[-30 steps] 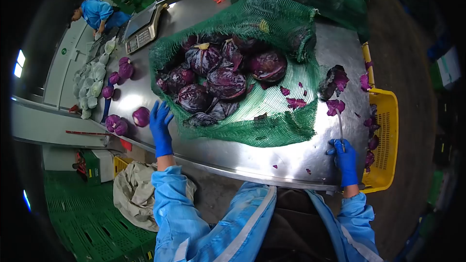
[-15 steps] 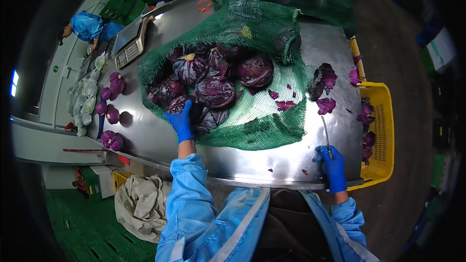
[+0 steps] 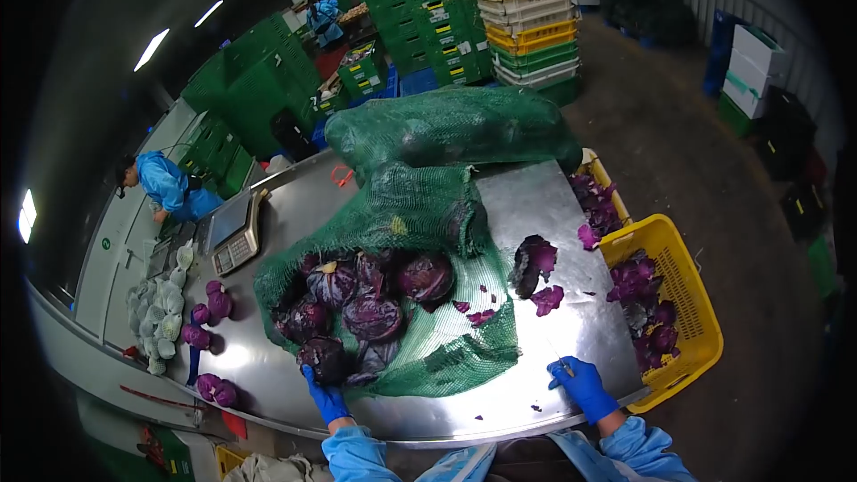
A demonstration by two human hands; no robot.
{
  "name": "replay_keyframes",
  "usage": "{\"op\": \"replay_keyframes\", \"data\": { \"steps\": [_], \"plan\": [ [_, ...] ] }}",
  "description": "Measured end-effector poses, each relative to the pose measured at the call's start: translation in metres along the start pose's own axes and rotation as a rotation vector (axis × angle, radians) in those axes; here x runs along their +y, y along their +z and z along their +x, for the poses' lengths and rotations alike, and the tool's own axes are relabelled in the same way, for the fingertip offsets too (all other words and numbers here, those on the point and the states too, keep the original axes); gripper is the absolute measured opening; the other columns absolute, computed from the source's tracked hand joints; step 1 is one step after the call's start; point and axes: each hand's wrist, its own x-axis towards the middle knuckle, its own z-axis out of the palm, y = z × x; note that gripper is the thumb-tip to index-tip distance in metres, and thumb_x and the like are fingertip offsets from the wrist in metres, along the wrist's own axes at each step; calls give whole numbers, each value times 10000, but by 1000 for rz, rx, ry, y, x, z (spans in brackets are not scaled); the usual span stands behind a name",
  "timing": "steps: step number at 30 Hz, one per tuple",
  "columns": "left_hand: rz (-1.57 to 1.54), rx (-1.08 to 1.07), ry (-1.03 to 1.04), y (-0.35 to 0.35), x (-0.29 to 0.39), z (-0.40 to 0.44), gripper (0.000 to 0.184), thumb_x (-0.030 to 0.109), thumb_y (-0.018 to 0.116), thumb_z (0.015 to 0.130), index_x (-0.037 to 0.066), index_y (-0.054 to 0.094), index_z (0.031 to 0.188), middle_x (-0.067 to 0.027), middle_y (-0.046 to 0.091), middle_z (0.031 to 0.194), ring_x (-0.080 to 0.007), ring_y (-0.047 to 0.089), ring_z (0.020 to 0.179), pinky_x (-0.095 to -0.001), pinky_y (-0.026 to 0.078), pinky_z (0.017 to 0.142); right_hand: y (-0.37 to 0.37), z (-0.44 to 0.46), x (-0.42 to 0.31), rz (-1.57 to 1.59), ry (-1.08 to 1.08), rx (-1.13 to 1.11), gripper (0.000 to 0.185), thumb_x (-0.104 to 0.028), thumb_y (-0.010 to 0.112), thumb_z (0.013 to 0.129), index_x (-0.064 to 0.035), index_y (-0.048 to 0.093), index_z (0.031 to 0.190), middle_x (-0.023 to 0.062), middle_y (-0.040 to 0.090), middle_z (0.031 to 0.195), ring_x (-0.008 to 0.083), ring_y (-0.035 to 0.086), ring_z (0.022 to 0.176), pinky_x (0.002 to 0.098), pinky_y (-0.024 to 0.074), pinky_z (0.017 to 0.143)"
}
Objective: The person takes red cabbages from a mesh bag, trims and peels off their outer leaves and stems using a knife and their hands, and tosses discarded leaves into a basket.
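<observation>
at the left end of the worktop (image 3: 536,196), pale netted sleeves (image 3: 156,312) lie heaped, with a few smooth purple cabbages (image 3: 219,306) in a loose row just to their right. toward the far left corner stands a scale (image 3: 236,241), its keypad end facing the near edge. not far from the near edge, the left hand (image 3: 326,395) cups a dark cabbage (image 3: 322,360) at the near left rim of an open green mesh bag (image 3: 460,364); its fingers are partly curled, holding the cabbage from its near side, and some of them are hidden under it. more dark cabbages (image 3: 372,317) sit inside the bag, and torn leaf scraps lie toward its right side. a second, filled mesh bag (image 3: 446,125) stretches along the far edge. right of the open bag, loose outer leaves (image 3: 546,301) rest on bare metal. near the near right corner, the right hand (image 3: 582,386) has its fingers closed round a small knife (image 3: 566,366), whose blade is hard to make out. against the right edge stands a yellow crate (image 3: 705,312) with purple leaves (image 3: 638,290) in it
</observation>
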Motion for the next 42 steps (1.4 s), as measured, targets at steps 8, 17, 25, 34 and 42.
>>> {"op": "replay_keyframes", "data": {
  "steps": [8,17,25,34,42],
  "plan": [
    [900,-248,387,158,-2,-129,1143,209,958,446,-22,377,1403,-146,526,1243,-245,534,1139,-372,455,992,-20,-6,12,-1,10,-16,354,-298,669,907,4,635,1088,98,725,817,160,718,746,272,525,704],
    [1294,-1229,256,279,-183,-221,1166,330,949,431,-5,392,1399,-226,474,1331,-392,504,1208,-430,426,1029,-39,-14,0,-206,-266,303,266,-214,635,906,-97,589,1140,160,684,996,330,675,913,377,527,765],
    [1305,-1111,62,286,-232,-249,1244,324,939,500,114,249,1514,-249,369,1408,-404,430,1291,-432,383,1084,-74,-26,-3,-309,-261,304,218,-245,578,930,-92,585,1085,183,677,886,367,666,804,427,528,675],
    [1342,-1055,27,295,-237,-254,1216,226,930,531,103,234,1521,-200,401,1381,-355,463,1243,-412,397,1072,-80,-40,-8,-422,-129,182,257,-305,531,948,-61,524,1028,234,629,796,421,618,650,506,486,570],
    [1338,-1018,-14,290,-237,-251,1212,225,932,531,93,243,1518,-187,436,1351,-342,474,1230,-408,401,1068,-78,-16,1,-565,-71,71,274,-289,519,935,-17,521,969,240,621,763,415,628,665,513,498,585]
  ]
}}
